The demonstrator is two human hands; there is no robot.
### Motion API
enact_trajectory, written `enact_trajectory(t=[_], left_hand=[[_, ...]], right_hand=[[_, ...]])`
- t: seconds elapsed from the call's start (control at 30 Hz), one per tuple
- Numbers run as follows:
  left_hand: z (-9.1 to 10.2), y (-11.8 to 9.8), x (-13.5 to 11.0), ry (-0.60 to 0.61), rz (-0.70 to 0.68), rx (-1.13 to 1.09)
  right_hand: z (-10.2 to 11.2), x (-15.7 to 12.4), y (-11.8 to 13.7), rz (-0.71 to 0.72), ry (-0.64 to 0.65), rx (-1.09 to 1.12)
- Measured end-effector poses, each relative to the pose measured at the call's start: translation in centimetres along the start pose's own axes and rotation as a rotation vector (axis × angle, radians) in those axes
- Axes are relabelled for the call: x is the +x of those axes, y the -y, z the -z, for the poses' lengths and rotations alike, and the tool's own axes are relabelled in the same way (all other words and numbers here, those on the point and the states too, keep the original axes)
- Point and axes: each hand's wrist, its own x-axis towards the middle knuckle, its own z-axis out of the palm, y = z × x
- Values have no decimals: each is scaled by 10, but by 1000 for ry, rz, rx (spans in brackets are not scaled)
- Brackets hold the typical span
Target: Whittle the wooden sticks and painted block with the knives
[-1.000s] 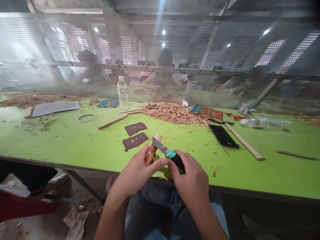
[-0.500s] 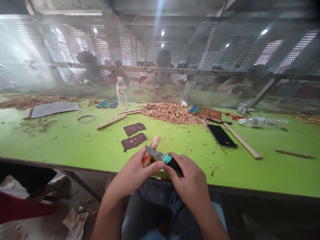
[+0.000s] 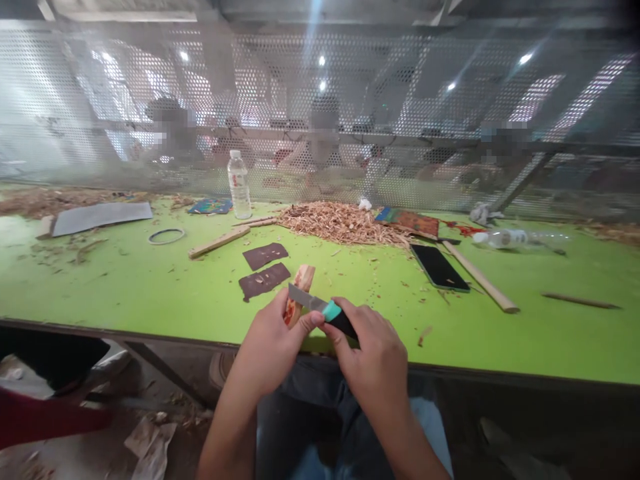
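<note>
My left hand (image 3: 273, 343) is closed around a short piece of wood (image 3: 300, 285), pale at its top and reddish lower down, held upright just over the near edge of the green table (image 3: 125, 287). My right hand (image 3: 373, 357) grips a knife (image 3: 320, 308) by its black and teal handle. The steel blade lies across the wood, pointing left, and my left thumb presses against the blade's back near the handle.
Two dark sandpaper sheets (image 3: 264, 268) lie just beyond the wood. Farther back are a pile of wood shavings (image 3: 340, 223), a water bottle (image 3: 239, 185), wooden sticks (image 3: 220, 241), a ring (image 3: 165, 236) and a black phone (image 3: 439, 267). A perforated screen (image 3: 350, 100) with people behind it closes the far side.
The knife blade has slid down the wood toward my left hand. Both hands stay in the same grip and place.
</note>
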Motion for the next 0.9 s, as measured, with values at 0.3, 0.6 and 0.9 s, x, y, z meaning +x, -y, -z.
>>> enact_trajectory(t=[0.3,0.6,0.9], left_hand=[[-10,-2,-2,-152,127,48],[-4,-3,-5,-84,100,-51],[-4,1,-6,-85,73,-130]], right_hand=[[-7,8,-5,-118,-104,-62],[-4,8,-4,-114,-68,-32],[-3,5,-5,-116,-37,16]])
